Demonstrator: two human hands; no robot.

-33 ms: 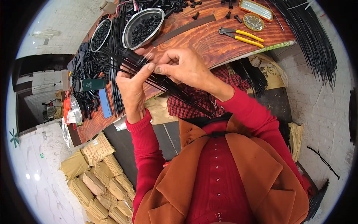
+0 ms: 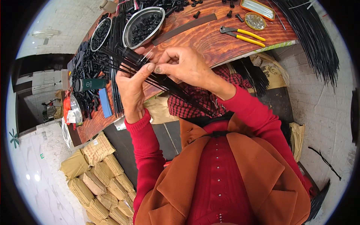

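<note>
Left hand (image 2: 132, 88) grip closed around a bundle of thin black rods (image 2: 123, 62). Right hand (image 2: 185, 65) pinches one rod's end, above the wooden table (image 2: 210, 39).

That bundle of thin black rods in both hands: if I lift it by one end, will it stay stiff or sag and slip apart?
Probably springy, not rigid: the bundle of thin black rods is long and thin, and fans out past the left hand. Individual rods look smooth, so some may slide out unless the right hand pinches tight. Likely light for its length.
</note>
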